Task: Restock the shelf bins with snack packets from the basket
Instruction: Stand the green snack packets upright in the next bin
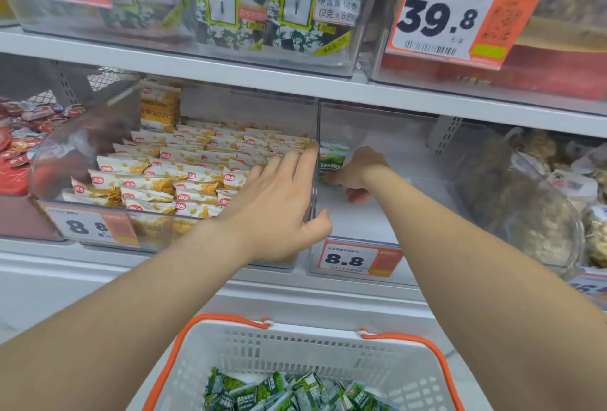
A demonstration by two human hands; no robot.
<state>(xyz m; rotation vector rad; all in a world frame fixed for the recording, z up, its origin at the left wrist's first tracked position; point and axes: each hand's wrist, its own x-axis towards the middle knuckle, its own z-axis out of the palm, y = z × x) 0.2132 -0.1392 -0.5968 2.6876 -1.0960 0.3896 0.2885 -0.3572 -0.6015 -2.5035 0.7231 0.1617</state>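
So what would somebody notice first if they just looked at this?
The right hand holds a green packet upright in a nearly bare clear bin on the middle shelf. The left hand lies flat just left of it, over the yellow packets that fill the next bin. Below, a white basket with orange handles carries more green packets.

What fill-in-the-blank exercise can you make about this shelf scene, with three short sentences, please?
1. The right grip holds a ____ packet in the near-empty bin.
2. The basket has ____ handles.
3. The big price tag shows ____.
Missing words: green; orange; 39.8
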